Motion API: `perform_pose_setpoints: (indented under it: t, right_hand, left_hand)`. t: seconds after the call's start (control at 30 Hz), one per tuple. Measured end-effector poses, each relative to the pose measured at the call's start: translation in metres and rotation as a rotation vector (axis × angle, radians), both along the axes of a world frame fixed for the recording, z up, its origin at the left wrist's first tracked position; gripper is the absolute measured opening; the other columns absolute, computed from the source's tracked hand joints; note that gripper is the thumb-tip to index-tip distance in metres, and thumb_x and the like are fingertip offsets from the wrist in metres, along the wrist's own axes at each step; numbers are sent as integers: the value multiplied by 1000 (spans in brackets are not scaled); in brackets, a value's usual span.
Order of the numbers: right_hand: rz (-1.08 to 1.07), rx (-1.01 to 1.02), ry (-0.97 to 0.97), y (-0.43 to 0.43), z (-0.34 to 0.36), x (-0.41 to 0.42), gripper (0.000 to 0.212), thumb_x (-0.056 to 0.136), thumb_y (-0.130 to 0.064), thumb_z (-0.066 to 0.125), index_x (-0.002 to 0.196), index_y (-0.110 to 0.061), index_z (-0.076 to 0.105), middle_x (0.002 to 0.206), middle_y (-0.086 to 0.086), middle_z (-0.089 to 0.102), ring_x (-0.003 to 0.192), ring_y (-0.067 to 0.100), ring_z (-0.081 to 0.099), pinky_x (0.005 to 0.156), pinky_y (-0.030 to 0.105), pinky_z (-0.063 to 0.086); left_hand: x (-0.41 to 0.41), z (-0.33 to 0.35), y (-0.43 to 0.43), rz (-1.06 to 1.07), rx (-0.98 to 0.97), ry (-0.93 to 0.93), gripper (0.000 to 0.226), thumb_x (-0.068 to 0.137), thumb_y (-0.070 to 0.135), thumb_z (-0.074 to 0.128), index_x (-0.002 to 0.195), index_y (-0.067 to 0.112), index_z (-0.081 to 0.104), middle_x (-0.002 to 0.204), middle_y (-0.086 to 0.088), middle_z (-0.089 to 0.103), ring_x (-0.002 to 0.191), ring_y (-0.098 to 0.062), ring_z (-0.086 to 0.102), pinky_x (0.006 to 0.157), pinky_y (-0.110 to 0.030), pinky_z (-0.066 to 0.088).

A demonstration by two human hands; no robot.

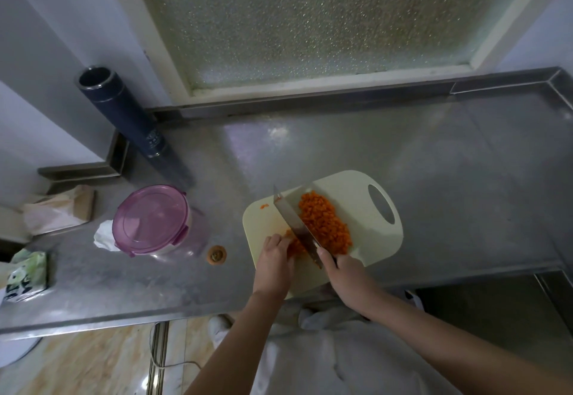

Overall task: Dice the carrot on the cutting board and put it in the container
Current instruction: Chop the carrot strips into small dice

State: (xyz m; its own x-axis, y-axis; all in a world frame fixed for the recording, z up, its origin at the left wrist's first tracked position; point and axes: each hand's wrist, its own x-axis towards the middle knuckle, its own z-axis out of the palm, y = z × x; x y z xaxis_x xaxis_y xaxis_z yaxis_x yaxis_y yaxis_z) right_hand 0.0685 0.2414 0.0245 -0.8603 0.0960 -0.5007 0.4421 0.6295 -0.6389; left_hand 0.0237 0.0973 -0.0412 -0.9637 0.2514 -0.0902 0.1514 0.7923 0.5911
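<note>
Carrot dice (325,224) lie heaped on the pale cutting board (366,196), right of the knife (294,224), whose blade stands across the board with its edge down. The right hand (344,273) is wrapped around the knife handle; the left hand (274,261) curls its fingertips down on the last uncut carrot strips (291,244) just beside the blade. Those strips look stiff but small and slick, so they are best pinned from above with fingertips tucked back. The loose dice are light and will scatter and roll; scooping them with the blade flat seems wiser than pinching. The container (155,221) stands left of the board with its purple lid closed, a carrot end (216,253) lying between them
</note>
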Motion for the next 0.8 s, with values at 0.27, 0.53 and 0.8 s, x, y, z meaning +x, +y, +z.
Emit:
perform_pose_setpoints:
  t: [0.27,0.53,0.8]
  right_hand:
    - [89,214,-27,-14,-21,2,55,98,-50,26,64,-12,46,73,9,59,79,28,63,57,25,35]
    - [85,153,31,-22,-28,-22,54,98,-51,27,58,-16,41,78,16,65,75,32,63,56,29,38]
    - [30,25,3,-1,-24,-29,55,97,-51,28,57,-17,42,59,4,50,62,22,52,64,30,39]
  left_hand:
    - [1,-1,2,-11,-16,-7,28,75,-6,56,97,2,70,92,-14,57,93,-27,50,75,-34,42]
    - [2,-13,-4,-45,-36,119,17,67,7,61,79,10,72,74,-5,56,76,-17,48,55,-28,46]
    - [0,-14,-5,-24,-68,159,17,66,8,62,79,13,70,73,-2,54,74,-12,38,51,-25,48]
